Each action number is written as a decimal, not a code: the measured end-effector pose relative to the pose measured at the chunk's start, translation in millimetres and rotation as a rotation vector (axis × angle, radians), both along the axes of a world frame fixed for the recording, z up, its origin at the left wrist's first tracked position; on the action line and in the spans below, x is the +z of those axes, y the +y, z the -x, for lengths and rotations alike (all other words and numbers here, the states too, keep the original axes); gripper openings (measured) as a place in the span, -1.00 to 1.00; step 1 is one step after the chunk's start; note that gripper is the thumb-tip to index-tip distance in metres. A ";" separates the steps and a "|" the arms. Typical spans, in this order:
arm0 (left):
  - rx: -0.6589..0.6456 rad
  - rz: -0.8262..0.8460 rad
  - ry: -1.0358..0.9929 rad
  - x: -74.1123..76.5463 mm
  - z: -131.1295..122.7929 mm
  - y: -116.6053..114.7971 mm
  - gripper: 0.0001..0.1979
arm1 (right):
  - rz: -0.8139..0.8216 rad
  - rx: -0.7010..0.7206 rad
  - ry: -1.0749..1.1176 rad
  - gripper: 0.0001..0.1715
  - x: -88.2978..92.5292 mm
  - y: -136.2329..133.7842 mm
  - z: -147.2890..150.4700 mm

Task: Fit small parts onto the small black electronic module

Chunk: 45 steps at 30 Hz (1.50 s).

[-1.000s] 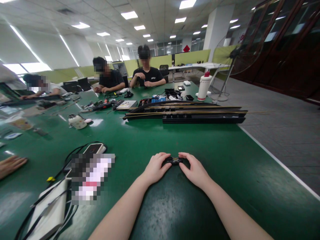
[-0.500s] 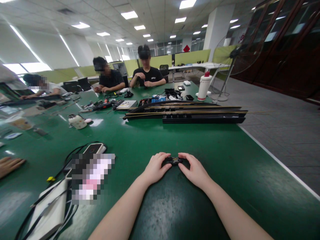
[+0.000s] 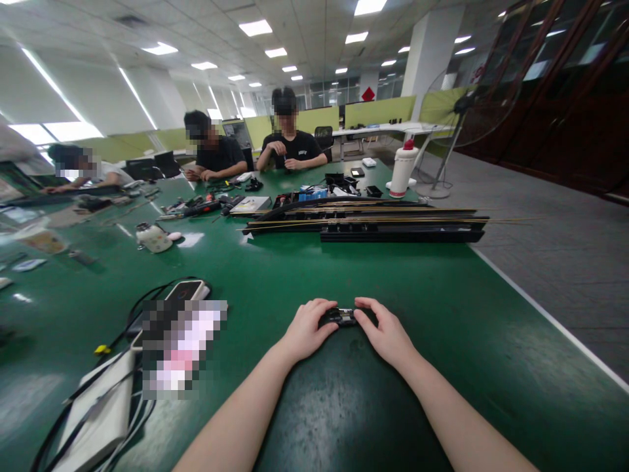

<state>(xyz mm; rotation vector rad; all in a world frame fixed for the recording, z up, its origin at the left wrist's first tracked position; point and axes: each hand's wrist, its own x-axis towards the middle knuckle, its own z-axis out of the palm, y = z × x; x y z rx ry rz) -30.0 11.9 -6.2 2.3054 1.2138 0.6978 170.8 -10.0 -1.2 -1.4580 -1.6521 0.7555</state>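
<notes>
Between my two hands, on the green table [image 3: 275, 275], lies a small black rounded object [image 3: 346, 317] with silvery parts showing in its middle; its exact kind is too small to make out. My left hand [image 3: 310, 326] grips its left end, thumb at the near side and fingers at the far side. At the right end, my right hand [image 3: 386, 329] has its thumb against the near side, and its fingers curve round behind. Parts of both ends are hidden by the fingers.
Left of my arms lie phones [image 3: 185, 295], cables and a white notebook [image 3: 95, 419]. Long black rails with thin brass-coloured rods [image 3: 403, 226] stretch across the table ahead. A white bottle [image 3: 403, 172] stands behind them. Several people [image 3: 292, 147] sit around the far side.
My right hand's thumb and fingers have shifted slightly on the black object, whose middle now looks silvery rather than yellowish. Another person's hand at the left edge has gone from view.
</notes>
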 end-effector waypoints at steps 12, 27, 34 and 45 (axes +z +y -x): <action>0.028 0.074 -0.015 0.4 0.6 -0.8 -0.50 | 0.028 -0.038 0.026 -0.62 3.0 0.6 -2.6; -0.035 0.026 0.019 2.5 1.9 -1.8 -0.50 | -0.192 0.182 -0.223 -0.82 -5.6 -1.2 -0.8; -0.024 0.026 0.022 3.6 1.0 -1.6 -0.57 | -0.199 0.209 -0.206 -0.84 -7.0 -0.6 -1.6; -0.038 0.009 0.023 2.9 0.6 -1.0 -0.61 | -0.137 0.206 -0.179 -0.81 -2.2 -1.6 -0.2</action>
